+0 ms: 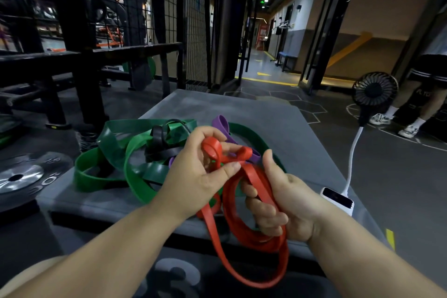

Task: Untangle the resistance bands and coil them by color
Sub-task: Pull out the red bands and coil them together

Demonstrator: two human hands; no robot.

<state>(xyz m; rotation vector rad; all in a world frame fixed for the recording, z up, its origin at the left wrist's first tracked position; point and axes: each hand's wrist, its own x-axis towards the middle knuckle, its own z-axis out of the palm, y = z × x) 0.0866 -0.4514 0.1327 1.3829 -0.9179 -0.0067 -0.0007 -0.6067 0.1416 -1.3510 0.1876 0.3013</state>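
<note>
Left hand (193, 176) pinches 1 loop of the red band (256, 237) between thumb and curled fingers (212, 133). Right hand (290, 203) fingers are curled round the gathered red coils, and 1 slack loop hangs below the tabletop (302, 140) edge. The red end looks caught with the purple band (221, 124), beside the green bands (135, 152) and black band (159, 150) piled on the tabletop.

Likely risks:
- A hard pull tightens the snag or drags the pile off the edge.
- A slack right grip lets the coils spring open.
- The right wrist may knock the power bank (337, 199).
</note>
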